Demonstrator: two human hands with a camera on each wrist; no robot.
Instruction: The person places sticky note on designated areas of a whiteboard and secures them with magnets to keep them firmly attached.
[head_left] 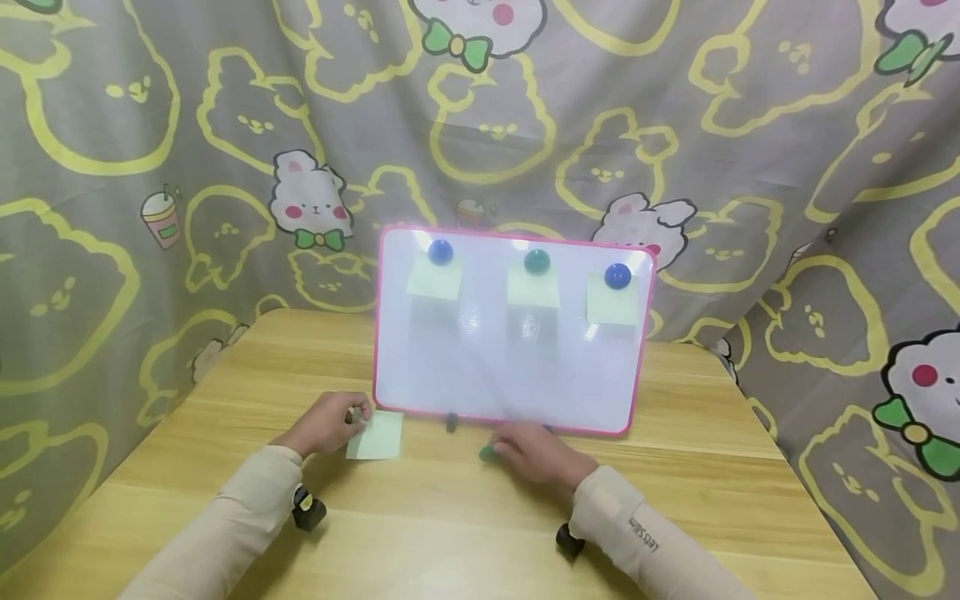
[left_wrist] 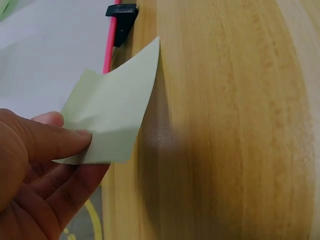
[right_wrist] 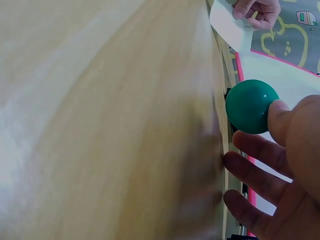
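Observation:
Between thumb and fingers my left hand (head_left: 330, 422) pinches a pale green paper note (left_wrist: 112, 110) by one edge, and the sheet bends slightly above the table. My right hand (head_left: 536, 452) holds a round green magnet (right_wrist: 251, 106) with the thumb on it; its other fingers are spread below. Just behind both hands stands a whiteboard (head_left: 487, 358) with a pink frame, tilted back. Along its top, two blue magnets, one left (head_left: 441, 252) and one right (head_left: 618, 276), and a green magnet (head_left: 537, 261) in the middle each pin a pale green note.
The whiteboard rests on black feet, one foot (head_left: 452, 422) showing near its lower left. All stands on a wooden table (head_left: 420, 533). A grey patterned curtain (head_left: 225, 208) hangs behind and at both sides. Each wrist wears a small black camera.

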